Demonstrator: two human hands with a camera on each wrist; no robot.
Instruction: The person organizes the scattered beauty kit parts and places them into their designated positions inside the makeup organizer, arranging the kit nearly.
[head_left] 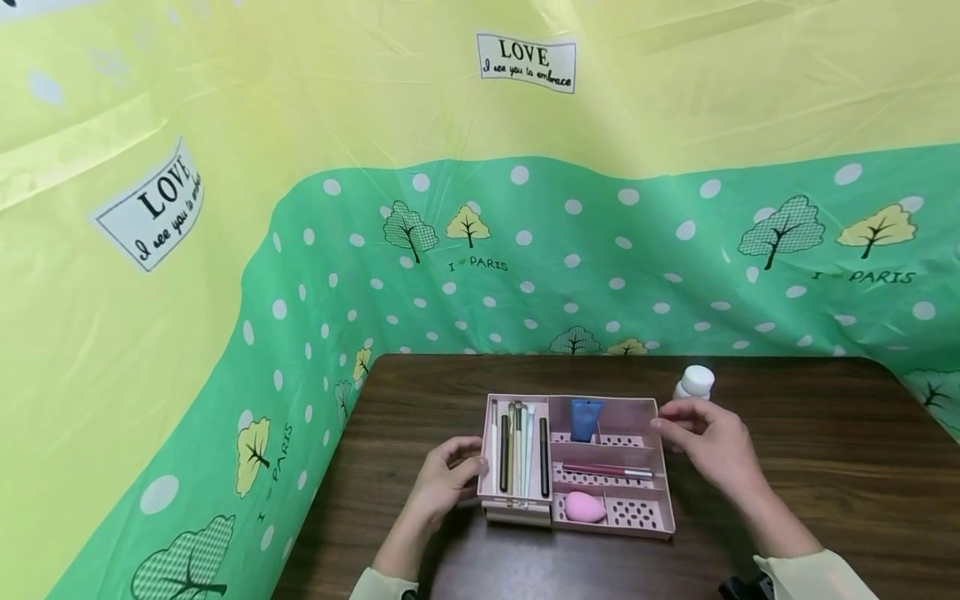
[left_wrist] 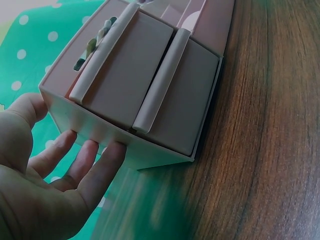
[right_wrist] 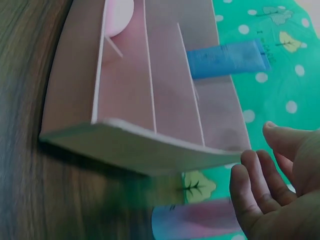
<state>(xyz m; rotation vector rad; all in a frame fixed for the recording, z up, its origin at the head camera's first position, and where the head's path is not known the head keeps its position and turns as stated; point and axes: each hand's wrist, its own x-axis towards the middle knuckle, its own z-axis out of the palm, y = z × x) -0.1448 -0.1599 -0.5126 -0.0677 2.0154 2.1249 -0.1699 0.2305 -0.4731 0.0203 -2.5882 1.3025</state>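
Observation:
A pink desk organizer (head_left: pixel 666 500) stands on the table, with two drawer fronts (left_wrist: pixel 125 70) showing in the left wrist view. Its left section holds several makeup brushes (head_left: pixel 517 450) and dark pencils. On the right side are a blue tube (head_left: pixel 585 419), a dark red tube with a silvery end (head_left: pixel 607 472) and a pink makeup sponge (head_left: pixel 583 507). My left hand (head_left: pixel 444 479) touches the organizer's left wall with loosely bent fingers. At the back right corner, my right hand (head_left: pixel 712 442) has its fingertips at the edge; firm contact is unclear.
A white bottle with a white cap (head_left: pixel 696 383) stands behind my right hand, partly hidden by it. The brown wooden table (head_left: pixel 825 433) extends around the organizer. A green and yellow printed curtain (head_left: pixel 622 250) hangs behind the table and along its left.

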